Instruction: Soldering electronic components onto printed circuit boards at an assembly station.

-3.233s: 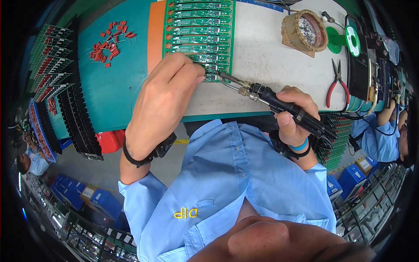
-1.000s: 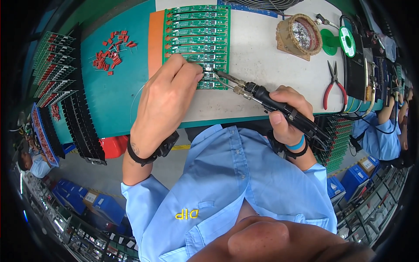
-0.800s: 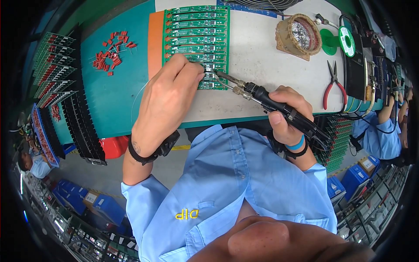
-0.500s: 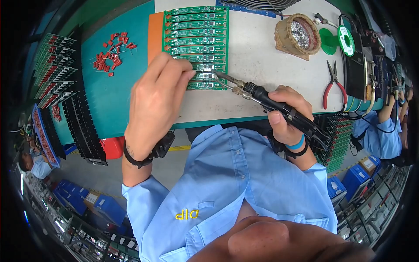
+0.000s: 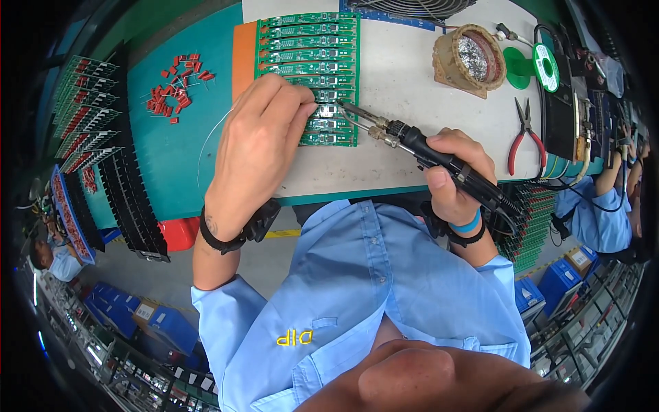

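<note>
A panel of narrow green circuit boards point(image 5: 307, 55) lies on the bench, its lower left part covered by my left hand point(image 5: 257, 137). That hand is closed in a pinch over the boards, holding a thin solder wire point(image 5: 200, 154) whose loose length curves out to the left. My right hand point(image 5: 458, 168) is wrapped around a black soldering iron point(image 5: 446, 165) with a metal tube along its shaft. The iron's tip meets the boards just right of my left fingertips. The exact spot of contact is too small to make out.
Red components point(image 5: 171, 89) with wire legs lie on the green mat at the left, near racks of stacked boards point(image 5: 86, 103). To the right stand a round pot point(image 5: 473, 58) of metal bits, a green solder spool point(image 5: 545, 66) and red-handled pliers point(image 5: 525, 137). Co-workers sit at both sides.
Both hands have shifted slightly away from me along the panel, and the iron's tip now sits farther up the boards. A loop of solder wire now shows left of my left hand.
</note>
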A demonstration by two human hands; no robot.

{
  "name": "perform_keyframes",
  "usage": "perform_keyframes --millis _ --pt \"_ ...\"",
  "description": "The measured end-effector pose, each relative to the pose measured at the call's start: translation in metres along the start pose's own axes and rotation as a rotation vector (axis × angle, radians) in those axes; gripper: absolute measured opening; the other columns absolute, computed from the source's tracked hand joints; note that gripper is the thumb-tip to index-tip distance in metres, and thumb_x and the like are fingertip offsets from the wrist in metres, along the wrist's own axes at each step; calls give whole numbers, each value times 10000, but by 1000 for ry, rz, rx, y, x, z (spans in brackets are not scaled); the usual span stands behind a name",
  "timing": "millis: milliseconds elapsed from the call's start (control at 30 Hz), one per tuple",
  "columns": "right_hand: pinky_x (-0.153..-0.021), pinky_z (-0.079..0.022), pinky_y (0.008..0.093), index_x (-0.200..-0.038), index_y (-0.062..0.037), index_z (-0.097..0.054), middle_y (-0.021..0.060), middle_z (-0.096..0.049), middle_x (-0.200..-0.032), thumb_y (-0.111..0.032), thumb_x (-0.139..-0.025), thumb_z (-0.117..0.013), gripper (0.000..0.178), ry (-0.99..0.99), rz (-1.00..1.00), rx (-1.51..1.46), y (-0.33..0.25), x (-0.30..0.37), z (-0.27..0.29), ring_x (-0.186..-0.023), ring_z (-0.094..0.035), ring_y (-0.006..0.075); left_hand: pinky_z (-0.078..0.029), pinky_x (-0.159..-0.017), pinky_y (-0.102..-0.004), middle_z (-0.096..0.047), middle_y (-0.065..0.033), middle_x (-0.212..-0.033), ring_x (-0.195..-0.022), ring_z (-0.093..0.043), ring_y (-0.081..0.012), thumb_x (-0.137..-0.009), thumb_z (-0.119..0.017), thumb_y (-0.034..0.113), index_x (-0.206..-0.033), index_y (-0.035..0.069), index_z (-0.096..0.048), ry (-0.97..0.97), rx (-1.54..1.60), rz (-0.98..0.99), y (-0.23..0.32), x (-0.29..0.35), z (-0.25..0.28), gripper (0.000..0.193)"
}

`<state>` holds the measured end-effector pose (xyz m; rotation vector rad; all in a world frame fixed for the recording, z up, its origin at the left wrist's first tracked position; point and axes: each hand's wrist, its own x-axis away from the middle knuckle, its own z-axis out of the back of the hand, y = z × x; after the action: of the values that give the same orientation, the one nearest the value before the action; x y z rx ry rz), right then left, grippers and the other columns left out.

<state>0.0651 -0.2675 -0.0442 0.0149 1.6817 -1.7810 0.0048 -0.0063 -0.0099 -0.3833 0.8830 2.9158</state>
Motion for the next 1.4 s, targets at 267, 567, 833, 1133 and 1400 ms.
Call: perform_keyframes --millis 267,567,833,1133,1400 --pt "-617 -485 283 -1059 39 -641 144 -668 -829 -136 -855 -756 292 -38 -29 15 -1 -1 0 -672 -616 191 -494 -636 -373 -613 -126 -865 -741 -613 -291 -861 -684 -37 -948 -14 -638 -2 3 -12 1 1 -2 102" --pt "-616 -487 285 -1061 42 -638 145 -663 -823 -133 -856 -754 293 -49 -39 -3 -1 -2 0 -673 -618 192 -513 -644 -406 -581 -129 -859 -741 -615 -326 -855 -675 -32 -938 5 -610 -8 54 53 4 4 -5 112" --pt "-606 -475 280 -1060 42 -637 139 -658 -809 -140 -855 -758 300 -56 -12 26 0 -2 0 -663 -606 191 -492 -584 -344 -609 -117 -854 -685 -610 -249 -859 -679 -51 -931 -9 -617 -2 31 32 4 6 -4 103" --pt "-660 -463 312 -1075 57 -609 140 -633 -831 -283 -919 -706 386 -15 -59 70 -4 0 5 -699 -575 193 -433 -558 -297 -601 -90 -825 -623 -528 -173 -874 -686 -27 -916 -10 -625 81 30 31 -5 0 11 76" --pt "-642 -457 304 -1087 59 -605 139 -627 -830 -284 -921 -710 395 -34 -66 82 -4 -6 3 -691 -573 188 -412 -543 -304 -610 -87 -824 -624 -530 -181 -883 -676 -15 -920 -13 -623 52 71 68 -6 -7 0 65"
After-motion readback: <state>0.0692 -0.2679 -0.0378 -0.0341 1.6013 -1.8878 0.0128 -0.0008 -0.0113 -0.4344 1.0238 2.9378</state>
